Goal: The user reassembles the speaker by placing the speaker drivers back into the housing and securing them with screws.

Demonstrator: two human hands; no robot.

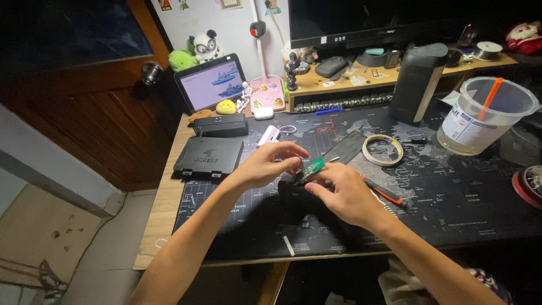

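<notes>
Both hands meet over the middle of the worktop (pixel 169 197), and a small green circuit board (pixel 311 169) sits right between them. The left hand (pixel 268 165) curls over it, fingers pinching the board's near end; the right hand (pixel 350 195) comes in from the other side, its fingertips closed on the board's lower edge. The board is lifted off the dark mat (pixel 451 209) and tilted, its far end highest.

Just under the right hand lies a screwdriver (pixel 387 195) with an orange-and-black handle. Beyond the hands is a tape roll (pixel 383 149), and further right a clear plastic tub (pixel 485 116) with an orange stick in it. To the left of the left hand sit two black cases (pixel 209 157). Nothing blocks the hands.

The board is narrow and bright green; its parts are too small to make out.
</notes>
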